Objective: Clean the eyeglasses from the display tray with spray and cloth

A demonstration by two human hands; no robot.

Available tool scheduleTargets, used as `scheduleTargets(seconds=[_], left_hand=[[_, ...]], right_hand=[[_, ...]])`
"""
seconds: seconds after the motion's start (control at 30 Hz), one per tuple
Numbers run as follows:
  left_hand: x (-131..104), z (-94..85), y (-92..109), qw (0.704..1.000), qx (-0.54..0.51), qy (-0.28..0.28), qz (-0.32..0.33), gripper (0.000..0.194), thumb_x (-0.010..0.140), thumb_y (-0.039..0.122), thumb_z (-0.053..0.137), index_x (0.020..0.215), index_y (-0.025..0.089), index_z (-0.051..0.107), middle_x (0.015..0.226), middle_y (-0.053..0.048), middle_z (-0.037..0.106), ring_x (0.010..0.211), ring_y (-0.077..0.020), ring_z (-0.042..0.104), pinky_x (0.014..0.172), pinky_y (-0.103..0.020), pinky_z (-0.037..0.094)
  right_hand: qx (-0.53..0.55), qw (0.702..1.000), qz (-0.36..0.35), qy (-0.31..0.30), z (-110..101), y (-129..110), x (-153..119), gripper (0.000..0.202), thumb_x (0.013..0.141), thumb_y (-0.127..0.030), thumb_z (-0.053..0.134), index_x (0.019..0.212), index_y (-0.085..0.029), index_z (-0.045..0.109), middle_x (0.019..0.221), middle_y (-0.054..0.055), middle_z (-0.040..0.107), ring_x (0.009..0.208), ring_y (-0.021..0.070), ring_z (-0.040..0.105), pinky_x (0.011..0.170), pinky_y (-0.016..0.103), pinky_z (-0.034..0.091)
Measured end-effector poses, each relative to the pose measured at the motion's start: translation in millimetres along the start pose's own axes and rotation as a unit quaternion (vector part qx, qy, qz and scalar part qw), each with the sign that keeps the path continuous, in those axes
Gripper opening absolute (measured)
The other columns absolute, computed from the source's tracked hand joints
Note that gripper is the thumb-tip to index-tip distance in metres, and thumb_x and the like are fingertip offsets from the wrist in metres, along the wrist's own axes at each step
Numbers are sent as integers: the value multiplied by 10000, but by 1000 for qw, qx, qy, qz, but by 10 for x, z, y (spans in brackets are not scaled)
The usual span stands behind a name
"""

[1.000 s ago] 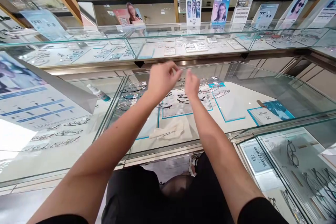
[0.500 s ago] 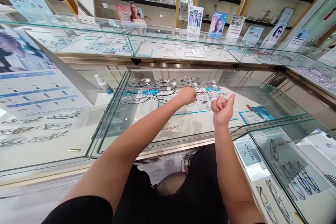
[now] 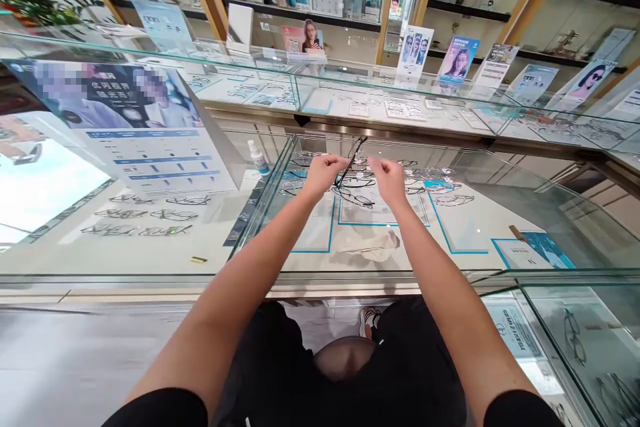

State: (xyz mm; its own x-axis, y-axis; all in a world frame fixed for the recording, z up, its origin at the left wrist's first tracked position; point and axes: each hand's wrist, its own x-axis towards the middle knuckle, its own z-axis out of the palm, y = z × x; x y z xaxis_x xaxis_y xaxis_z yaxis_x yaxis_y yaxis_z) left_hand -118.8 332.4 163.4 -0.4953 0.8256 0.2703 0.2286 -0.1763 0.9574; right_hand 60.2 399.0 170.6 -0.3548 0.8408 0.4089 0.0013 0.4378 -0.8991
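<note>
A dark pair of eyeglasses [image 3: 354, 159] is held up between my hands over the glass counter, one long arm slanting upward. My left hand [image 3: 320, 177] is closed in a pinch on the eyeglasses from the left. On the other side my right hand [image 3: 390, 181] has thumb and fingertips pressed together close to the pair; what lies in its pinch is too small to make out. Several eyeglass frames [image 3: 356, 198] lie in rows beneath, near blue-edged sheets. A crumpled cream cloth [image 3: 373, 247] is nearer to me.
To the left, a standing display card [image 3: 165, 157] and a spray bottle [image 3: 259, 157] stand near more eyeglasses [image 3: 173, 215]. A long glass showcase [image 3: 300, 90] runs across the back. Another glass case [image 3: 575, 320] adjoins at the lower right. A blue booklet [image 3: 547, 250] lies at the right.
The view has swung left. My hands, earlier closed with the right thumb raised, are now facing each other in pinches, and a pair of eyeglasses is visible between them.
</note>
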Motion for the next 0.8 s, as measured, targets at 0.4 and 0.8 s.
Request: scheduleTargets(seconds=[0.4, 0.8], left_hand=[[-179, 105, -136, 994, -43, 81, -51, 216, 769, 440, 814, 842, 241, 856, 544, 37, 549, 618, -165, 527, 676, -333, 453], [-273, 34, -34, 999, -41, 12, 12, 278, 834, 517, 817, 837, 239, 829, 900, -48, 713, 849, -198, 619, 750, -340, 469]], right_hand=[[76, 992, 74, -75, 336, 119, -92, 438, 808, -656, 797, 878, -241, 674, 517, -120, 263, 528, 112, 213, 567, 300, 213], [102, 989, 82, -68, 199, 132, -30, 398, 804, -599, 837, 883, -228, 714, 535, -108, 308, 536, 111, 249, 558, 290, 217]])
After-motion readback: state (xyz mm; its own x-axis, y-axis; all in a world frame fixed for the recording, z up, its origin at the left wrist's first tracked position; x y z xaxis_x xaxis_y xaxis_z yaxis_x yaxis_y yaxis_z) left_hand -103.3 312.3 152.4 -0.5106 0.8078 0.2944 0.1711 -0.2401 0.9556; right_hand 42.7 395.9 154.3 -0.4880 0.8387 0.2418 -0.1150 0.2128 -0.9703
